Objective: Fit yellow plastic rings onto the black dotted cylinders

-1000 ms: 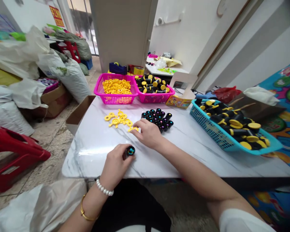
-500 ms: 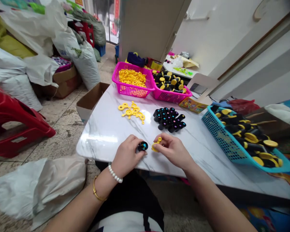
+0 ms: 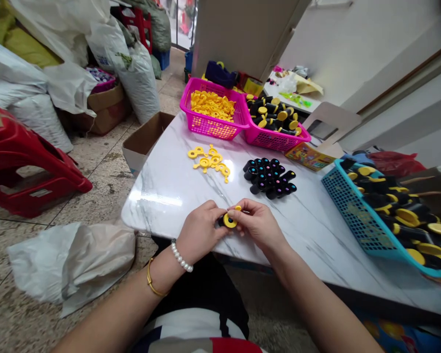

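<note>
Near the table's front edge, my left hand (image 3: 202, 224) is closed around a small black cylinder (image 3: 220, 222), mostly hidden by the fingers. Between thumb and fingers, my right hand (image 3: 257, 223) pinches a yellow plastic ring piece with a small round tab (image 3: 230, 220). The ring lies against the end of the cylinder, and a dark centre shows through it. Beyond the hands, several loose yellow ring pieces (image 3: 210, 160) lie on the white marbled table (image 3: 161, 176). To their right, several black cylinders with coloured dots on their ends (image 3: 269, 177) stand in a cluster.
At the back are a pink basket of yellow pieces (image 3: 196, 122) and a pink basket of black-and-yellow assembled pieces (image 3: 268, 137). A blue basket (image 3: 353, 215) of similar pieces sits at right. An open cardboard box (image 3: 147, 139) and a red stool (image 3: 33, 166) are left of the table.
My right hand has brought the yellow ring piece left onto the end of the black cylinder, so the hands now meet. The whole view has shifted slightly.
</note>
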`<state>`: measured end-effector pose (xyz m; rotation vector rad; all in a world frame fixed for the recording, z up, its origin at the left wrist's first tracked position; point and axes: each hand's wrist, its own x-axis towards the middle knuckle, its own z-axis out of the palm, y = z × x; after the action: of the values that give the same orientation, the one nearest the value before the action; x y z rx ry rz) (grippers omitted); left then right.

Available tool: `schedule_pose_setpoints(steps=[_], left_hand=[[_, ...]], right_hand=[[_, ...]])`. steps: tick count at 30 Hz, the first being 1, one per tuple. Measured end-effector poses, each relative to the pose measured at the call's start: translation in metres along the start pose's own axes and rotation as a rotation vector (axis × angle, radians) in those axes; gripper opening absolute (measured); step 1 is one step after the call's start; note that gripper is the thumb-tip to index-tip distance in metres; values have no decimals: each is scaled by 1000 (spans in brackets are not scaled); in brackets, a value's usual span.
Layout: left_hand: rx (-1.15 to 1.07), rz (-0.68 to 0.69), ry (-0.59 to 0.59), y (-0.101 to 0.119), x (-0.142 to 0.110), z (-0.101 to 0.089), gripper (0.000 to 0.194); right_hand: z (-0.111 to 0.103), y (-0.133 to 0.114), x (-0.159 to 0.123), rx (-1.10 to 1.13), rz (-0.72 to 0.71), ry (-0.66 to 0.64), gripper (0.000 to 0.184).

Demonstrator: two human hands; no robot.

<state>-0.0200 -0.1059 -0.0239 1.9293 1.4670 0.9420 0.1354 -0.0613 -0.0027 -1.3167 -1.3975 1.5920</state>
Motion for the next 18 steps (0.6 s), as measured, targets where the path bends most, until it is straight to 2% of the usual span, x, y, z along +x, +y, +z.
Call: schedule_pose_setpoints(steps=[7, 11, 13, 15, 18], left_hand=[[29, -10, -15, -2, 0, 1, 14], [30, -2, -14, 1, -1, -3, 15], [-9, -4, -60, 4, -1, -8, 15], [-97, -33, -126, 7, 0, -13, 17], [-208, -142, -146, 8, 6, -16, 24]], right_hand=[[2, -2, -1, -13, 2, 24, 30], [1, -2, -1, -30, -25, -14, 30], [2, -1, -3, -23, -26, -36, 29], [2, 2, -4, -26, -34, -44, 28], [1, 7, -5, -32, -62, -47, 29]])
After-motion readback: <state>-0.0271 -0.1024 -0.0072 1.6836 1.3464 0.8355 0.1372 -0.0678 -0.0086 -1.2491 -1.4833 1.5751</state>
